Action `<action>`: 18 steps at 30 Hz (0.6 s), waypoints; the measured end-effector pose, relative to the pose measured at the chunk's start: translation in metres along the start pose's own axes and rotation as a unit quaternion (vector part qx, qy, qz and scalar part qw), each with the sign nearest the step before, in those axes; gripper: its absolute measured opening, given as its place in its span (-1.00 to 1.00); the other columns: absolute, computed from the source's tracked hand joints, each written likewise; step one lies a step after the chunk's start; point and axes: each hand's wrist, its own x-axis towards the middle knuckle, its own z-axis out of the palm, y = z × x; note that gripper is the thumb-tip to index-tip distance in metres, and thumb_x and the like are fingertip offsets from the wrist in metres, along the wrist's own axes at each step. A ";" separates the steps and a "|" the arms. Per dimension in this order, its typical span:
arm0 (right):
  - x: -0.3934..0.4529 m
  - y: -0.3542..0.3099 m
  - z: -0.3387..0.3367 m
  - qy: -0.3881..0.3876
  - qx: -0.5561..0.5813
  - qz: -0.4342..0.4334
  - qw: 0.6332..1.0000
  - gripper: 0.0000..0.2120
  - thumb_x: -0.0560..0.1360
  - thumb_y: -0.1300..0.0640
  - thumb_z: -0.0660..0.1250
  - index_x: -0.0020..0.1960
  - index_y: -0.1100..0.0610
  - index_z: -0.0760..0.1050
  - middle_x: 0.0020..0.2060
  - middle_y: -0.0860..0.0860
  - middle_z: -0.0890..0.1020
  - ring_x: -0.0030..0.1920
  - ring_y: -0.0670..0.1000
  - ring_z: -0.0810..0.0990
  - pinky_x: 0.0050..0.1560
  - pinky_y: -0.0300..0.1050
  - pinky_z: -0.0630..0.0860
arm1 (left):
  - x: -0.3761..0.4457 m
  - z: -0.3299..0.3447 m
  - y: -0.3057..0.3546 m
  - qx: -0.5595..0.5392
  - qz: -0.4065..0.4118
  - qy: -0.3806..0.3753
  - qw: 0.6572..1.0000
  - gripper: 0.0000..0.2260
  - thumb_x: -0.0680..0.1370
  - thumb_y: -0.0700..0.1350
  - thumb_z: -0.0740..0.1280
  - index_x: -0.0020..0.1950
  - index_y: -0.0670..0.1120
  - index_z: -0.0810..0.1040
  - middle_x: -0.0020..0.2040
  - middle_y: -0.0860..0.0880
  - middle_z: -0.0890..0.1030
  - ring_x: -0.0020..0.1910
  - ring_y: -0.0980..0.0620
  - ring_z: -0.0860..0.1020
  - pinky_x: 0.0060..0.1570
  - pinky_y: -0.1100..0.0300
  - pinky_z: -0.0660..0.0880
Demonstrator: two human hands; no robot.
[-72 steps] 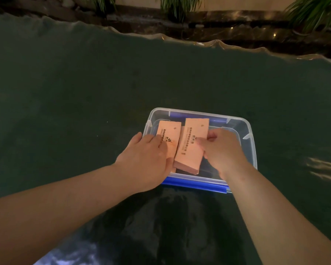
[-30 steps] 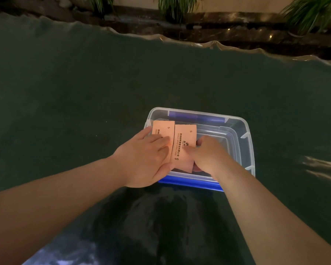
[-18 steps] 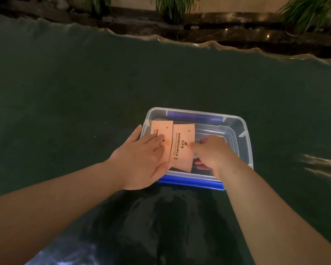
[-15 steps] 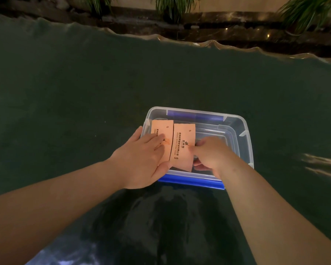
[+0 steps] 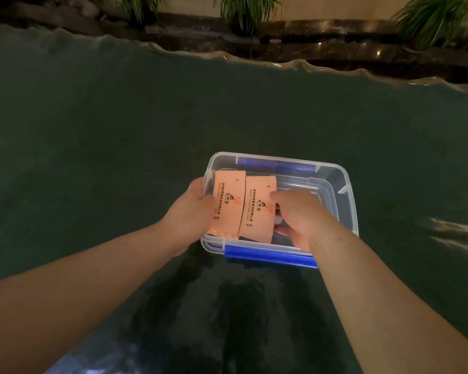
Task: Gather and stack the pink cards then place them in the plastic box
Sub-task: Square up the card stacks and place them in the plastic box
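Dark green desk [image 5: 119, 125], dim light. Clear plastic box [image 5: 347, 201] w/ blue clips sits near front. Two pink card stacks [image 5: 258, 209] lie side by side inside, left end. Left hand [image 5: 188, 217] grip curls round left stack's outer edge. Right hand [image 5: 299, 214] in box beside right stack; grip prob. pinching it, fingers hidden.

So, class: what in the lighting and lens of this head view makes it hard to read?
Head view: dim overall, the dark table nearly featureless; glare streaks at right and near the bottom edge; wide-angle lens bows the table's far edge; print on the pink cards stays sharp.
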 end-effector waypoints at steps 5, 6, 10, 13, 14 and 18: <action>-0.003 -0.006 -0.006 0.037 -0.121 -0.064 0.990 -0.93 0.66 0.10 0.25 0.00 0.06 0.46 -0.01 0.01 0.62 -0.03 0.05 0.63 0.06 -0.04 0.60 | 0.003 -0.004 -0.008 -0.022 -0.004 -0.008 1.000 -0.74 0.71 -0.02 0.13 0.39 0.18 0.34 0.15 0.11 0.62 0.06 0.08 0.61 -0.04 0.07 0.61; -0.003 -0.005 -0.012 0.080 -0.186 -0.115 0.973 -0.92 0.65 0.09 0.24 0.01 0.07 0.47 -0.03 -0.02 0.59 -0.10 0.00 0.59 -0.10 -0.18 0.54 | 0.004 -0.005 -0.008 -0.033 -0.006 -0.008 0.999 -0.74 0.70 -0.04 0.14 0.38 0.19 0.34 0.13 0.12 0.61 0.04 0.09 0.61 -0.06 0.07 0.62; -0.028 0.011 -0.056 0.299 -0.209 -0.337 0.868 -0.79 0.61 0.05 0.26 0.23 -0.04 0.53 0.11 -0.12 0.52 0.07 -0.05 0.54 -0.07 -0.31 0.41 | 0.004 -0.003 -0.013 -0.072 -0.026 0.010 0.997 -0.76 0.70 0.02 0.16 0.37 0.16 0.38 0.12 0.14 0.61 0.01 0.14 0.60 -0.17 0.16 0.58; -0.031 0.035 -0.089 0.366 -0.136 -0.274 0.879 -0.66 0.56 0.00 0.29 0.32 0.01 0.49 0.26 -0.04 0.54 0.21 0.01 0.54 0.17 -0.05 0.46 | 0.002 -0.003 -0.012 -0.003 -0.021 0.020 1.000 -0.92 0.69 0.01 0.22 0.15 0.15 0.48 0.02 0.10 0.63 -0.12 0.16 0.63 -0.37 0.35 0.51; -0.031 0.040 -0.095 0.312 -0.059 -0.196 0.928 -0.65 0.57 -0.04 0.29 0.32 0.03 0.49 0.28 -0.02 0.55 0.18 0.02 0.57 0.17 0.00 0.50 | 0.002 -0.003 -0.014 0.031 -0.008 0.032 0.999 -0.92 0.67 -0.04 0.26 0.04 0.16 0.44 -0.04 0.12 0.61 -0.18 0.16 0.62 -0.39 0.37 0.50; -0.030 0.058 -0.106 0.086 0.023 -0.054 0.995 -0.62 0.62 0.05 0.33 0.42 0.03 0.41 0.23 -0.04 0.55 0.02 -0.02 0.63 -0.32 -0.39 0.57 | 0.000 -0.003 -0.020 0.093 0.008 0.032 0.995 -0.82 0.64 -0.09 0.31 0.17 0.08 0.33 -0.04 0.18 0.48 -0.22 0.19 0.51 -0.37 0.40 0.44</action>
